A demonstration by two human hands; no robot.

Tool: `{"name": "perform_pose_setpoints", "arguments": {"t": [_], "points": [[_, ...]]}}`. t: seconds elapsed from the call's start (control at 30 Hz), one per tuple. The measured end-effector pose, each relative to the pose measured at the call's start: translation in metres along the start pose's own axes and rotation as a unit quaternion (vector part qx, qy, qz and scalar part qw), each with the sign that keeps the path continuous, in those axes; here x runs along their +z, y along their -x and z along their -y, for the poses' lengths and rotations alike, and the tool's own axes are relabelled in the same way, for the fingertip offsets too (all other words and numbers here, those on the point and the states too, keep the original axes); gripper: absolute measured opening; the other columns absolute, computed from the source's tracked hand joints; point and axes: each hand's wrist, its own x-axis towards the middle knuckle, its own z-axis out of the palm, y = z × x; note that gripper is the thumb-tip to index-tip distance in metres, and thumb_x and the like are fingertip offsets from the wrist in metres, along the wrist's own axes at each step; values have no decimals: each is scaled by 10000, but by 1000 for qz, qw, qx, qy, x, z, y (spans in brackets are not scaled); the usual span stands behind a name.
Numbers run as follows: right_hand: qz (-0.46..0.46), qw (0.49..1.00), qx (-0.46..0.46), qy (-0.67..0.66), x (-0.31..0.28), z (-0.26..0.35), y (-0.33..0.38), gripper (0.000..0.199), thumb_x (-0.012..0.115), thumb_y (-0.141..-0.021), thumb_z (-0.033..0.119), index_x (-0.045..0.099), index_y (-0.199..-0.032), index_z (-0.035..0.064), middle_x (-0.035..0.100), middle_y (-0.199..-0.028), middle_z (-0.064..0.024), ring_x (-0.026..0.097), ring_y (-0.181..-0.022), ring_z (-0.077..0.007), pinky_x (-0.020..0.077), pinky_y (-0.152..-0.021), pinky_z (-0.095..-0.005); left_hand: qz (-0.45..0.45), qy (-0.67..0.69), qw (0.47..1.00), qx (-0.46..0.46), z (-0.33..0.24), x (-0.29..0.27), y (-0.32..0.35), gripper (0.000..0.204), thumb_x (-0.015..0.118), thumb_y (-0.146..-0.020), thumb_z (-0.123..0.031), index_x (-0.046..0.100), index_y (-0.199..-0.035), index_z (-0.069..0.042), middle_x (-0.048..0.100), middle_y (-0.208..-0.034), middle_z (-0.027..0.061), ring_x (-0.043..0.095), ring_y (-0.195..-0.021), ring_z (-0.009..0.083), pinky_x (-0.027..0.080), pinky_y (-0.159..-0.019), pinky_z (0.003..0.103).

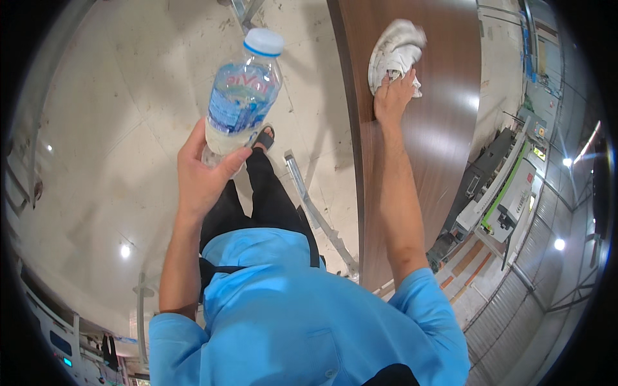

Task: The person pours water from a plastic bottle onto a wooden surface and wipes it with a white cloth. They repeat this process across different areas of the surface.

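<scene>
My left hand (205, 168) is closed around the lower part of a clear plastic bottle (241, 96). The bottle has a white cap with a blue ring, a blue label and pale liquid inside, and it leans a little to the right. On a dark brown wood-grain board (444, 135), my right hand (394, 96) presses a crumpled white cloth (400, 55). The cloth is slightly blurred at its far end. My right fingertips are partly covered by its folds.
Metal legs or frame bars (299, 180) stand beside and under the board's left edge. Pale tiled floor (116, 128) with dark marks spreads to the left. Beyond the board on the right is a white machine with a green stripe (512, 199). Another machine (61, 344) sits at the lower left.
</scene>
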Motion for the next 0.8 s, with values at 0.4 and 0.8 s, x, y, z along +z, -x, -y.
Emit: {"name": "perform_pose_setpoints", "arguments": {"t": [0.4, 0.8], "points": [[167, 952, 178, 186, -67, -28, 172, 255, 649, -916, 232, 641, -1095, 50, 681, -810, -179, 665, -777, -401, 409, -968, -632, -35, 0, 999, 0, -20, -13, 19, 596, 851, -812, -101, 596, -1340, 7, 701, -1210, 84, 658, -1113, 166, 504, -982, 331], [34, 997, 51, 47, 0, -43, -229, 550, 454, -1068, 476, 666, -1335, 45, 452, -1560, -225, 440, -1421, -406, 343, -1152, -592, -87, -35, 995, 30, -47, 78, 11, 638, 889, -820, -174, 585, -1350, 11, 703, -1208, 97, 671, -1104, 185, 507, -1000, 344]]}}
